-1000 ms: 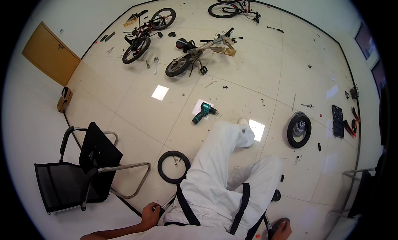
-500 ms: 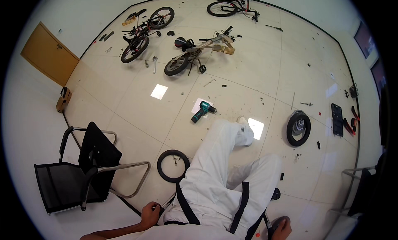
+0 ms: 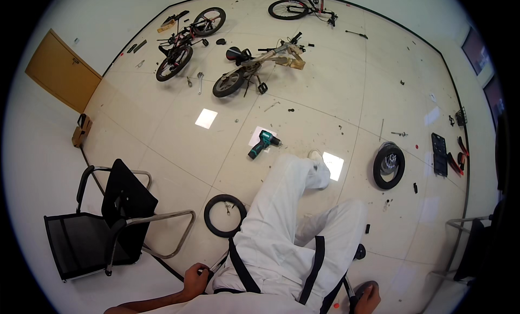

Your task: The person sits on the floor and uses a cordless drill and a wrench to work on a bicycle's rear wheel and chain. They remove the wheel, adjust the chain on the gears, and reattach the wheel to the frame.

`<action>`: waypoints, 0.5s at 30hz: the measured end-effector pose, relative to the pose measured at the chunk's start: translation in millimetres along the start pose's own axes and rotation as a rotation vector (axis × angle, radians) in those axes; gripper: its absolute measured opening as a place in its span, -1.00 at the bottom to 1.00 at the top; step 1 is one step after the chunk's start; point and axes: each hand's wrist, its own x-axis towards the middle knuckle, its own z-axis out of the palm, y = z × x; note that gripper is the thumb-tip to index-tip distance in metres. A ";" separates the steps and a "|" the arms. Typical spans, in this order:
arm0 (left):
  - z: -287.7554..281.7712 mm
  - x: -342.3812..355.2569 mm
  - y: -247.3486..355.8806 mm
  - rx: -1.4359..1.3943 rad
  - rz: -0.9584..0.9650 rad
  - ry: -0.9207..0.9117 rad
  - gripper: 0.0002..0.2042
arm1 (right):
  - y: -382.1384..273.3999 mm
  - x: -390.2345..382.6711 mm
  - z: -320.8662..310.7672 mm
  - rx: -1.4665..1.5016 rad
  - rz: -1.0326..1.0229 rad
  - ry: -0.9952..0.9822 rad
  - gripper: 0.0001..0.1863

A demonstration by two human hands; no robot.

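I sit with my white-clad legs stretched out over the floor. At the lower edge, my left hand (image 3: 195, 281) is curled on the dark end of a chair armrest (image 3: 211, 273). My right hand (image 3: 369, 300) wraps round the dark end of the other armrest (image 3: 357, 298); part of its fingers is hidden. A bare black tyre (image 3: 206, 219) lies left of my legs, nearest my left hand, with a small metal part (image 3: 228, 207) inside its ring. Beyond my feet a teal and black cordless drill (image 3: 264, 144) rests on its side.
Farther off lie a partly stripped bicycle (image 3: 254, 70), a black-and-red bicycle (image 3: 181, 48) and another bicycle (image 3: 303, 9). To the right are a tyre with a wheel hub (image 3: 398, 176) and a black tool case (image 3: 439, 154). A black chair (image 3: 124, 205) stands left.
The whole view has shifted very slightly, so the floor things sit a little higher and further left. Both hands stay in place on the armrests.
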 end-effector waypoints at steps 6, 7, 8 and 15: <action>-5.3 28.9 1.8 0.046 0.080 -0.125 -0.78 | 1.0 1.9 0.4 -0.034 0.024 -0.005 -0.56; -4.7 52.2 -1.0 -0.146 -0.052 -0.196 -0.77 | 4.4 3.4 2.3 -0.048 0.032 -0.006 -0.55; -2.3 81.7 2.7 -0.338 -0.185 -0.265 -0.76 | 5.6 4.1 5.0 -0.067 0.037 -0.004 -0.55; 115.2 357.8 54.0 -0.110 0.167 -0.256 -0.78 | -10.6 16.6 4.0 -0.366 0.052 -0.092 -0.60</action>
